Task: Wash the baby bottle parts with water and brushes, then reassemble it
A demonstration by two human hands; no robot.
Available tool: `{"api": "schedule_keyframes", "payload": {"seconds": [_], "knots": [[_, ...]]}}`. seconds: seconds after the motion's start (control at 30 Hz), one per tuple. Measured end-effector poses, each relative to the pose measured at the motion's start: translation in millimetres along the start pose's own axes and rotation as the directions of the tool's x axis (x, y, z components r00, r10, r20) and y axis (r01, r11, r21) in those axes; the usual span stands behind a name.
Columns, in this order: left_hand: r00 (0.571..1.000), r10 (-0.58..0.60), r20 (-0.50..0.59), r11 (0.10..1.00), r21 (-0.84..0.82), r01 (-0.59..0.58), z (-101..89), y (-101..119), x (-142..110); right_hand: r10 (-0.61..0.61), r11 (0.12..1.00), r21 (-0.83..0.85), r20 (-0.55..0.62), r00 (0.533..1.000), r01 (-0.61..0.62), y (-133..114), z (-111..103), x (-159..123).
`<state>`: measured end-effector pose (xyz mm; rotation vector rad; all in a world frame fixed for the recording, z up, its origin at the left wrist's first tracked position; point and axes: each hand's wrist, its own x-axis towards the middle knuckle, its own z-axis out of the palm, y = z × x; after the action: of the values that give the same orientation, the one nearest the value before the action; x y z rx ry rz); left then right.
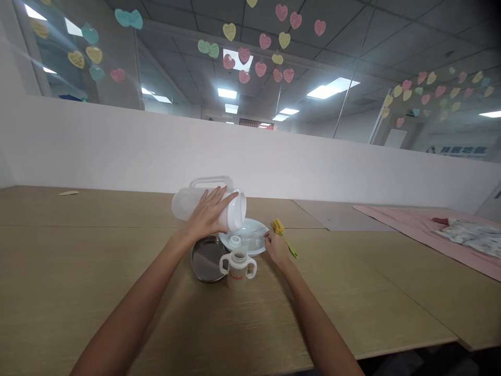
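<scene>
A clear plastic pitcher (183, 203) with a white lid (237, 210) is tipped on its side, its lid end over a pale bowl (256, 227). My left hand (209, 211) is wrapped over the pitcher near the lid, thumb below. My right hand (277, 248) is closed at the bowl's right rim. Inside the bowl are a small white bottle collar (235, 241) and something clear that I cannot make out. In front of the bowl, a two-handled baby bottle (237, 274) stands upright without its top. A round metal tray (207, 261) lies to its left.
A brush (278, 226) with a yellow head and green handle lies just right of the bowl. Farther right, a pink cloth (391, 219) carries a patterned fabric item (473, 235). Behind the wooden table (97, 261) runs a white wall (136, 151) below glass.
</scene>
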<state>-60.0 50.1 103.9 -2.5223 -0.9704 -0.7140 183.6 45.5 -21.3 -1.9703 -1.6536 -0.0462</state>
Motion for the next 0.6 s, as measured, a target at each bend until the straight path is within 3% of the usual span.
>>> {"api": "schedule_keyframes", "payload": {"seconds": [0.43, 0.6], "knots": [[0.999, 0.035, -0.039, 0.99, 0.14, -0.029, 4.2, 2.9, 0.3, -0.04, 0.997, -0.064, 0.023, 0.999, 0.042, -1.3, 1.5, 2.0], [0.998, -0.034, -0.054, 0.986, 0.161, 0.043, 1.7, 2.6, 0.0, -0.041, 0.995, -0.085, 0.026, 0.999, 0.043, -1.8, 2.1, 1.5]]}}
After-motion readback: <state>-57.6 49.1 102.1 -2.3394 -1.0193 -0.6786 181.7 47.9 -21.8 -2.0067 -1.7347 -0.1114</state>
